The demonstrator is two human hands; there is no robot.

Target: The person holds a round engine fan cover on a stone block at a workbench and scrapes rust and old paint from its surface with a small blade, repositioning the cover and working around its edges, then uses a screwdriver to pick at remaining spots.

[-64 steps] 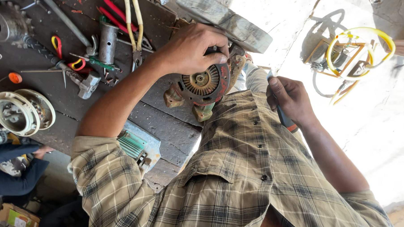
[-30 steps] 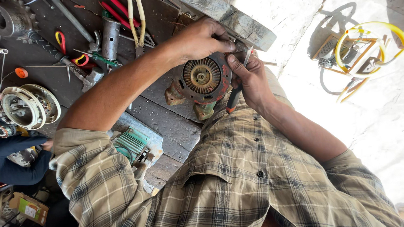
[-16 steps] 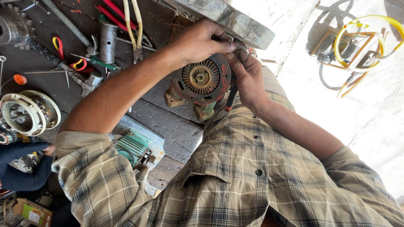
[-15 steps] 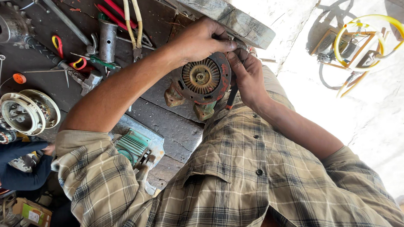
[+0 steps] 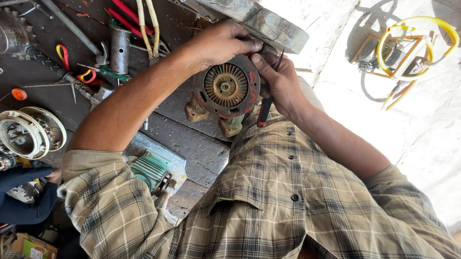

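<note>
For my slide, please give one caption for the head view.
Two bare hands, left hand and right hand, grip a round red motor housing over a cluttered dark workbench.

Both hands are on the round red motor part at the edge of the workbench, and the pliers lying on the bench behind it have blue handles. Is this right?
Not quite. The head view shows both hands, left and right, on the round red motor part at the workbench edge, but the pliers behind it have yellow and red handles, not blue.

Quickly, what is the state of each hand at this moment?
Left hand: closed over the top edge of the round motor part.
Right hand: closed on the dark-handled tool, pressed to the part's side.
</note>
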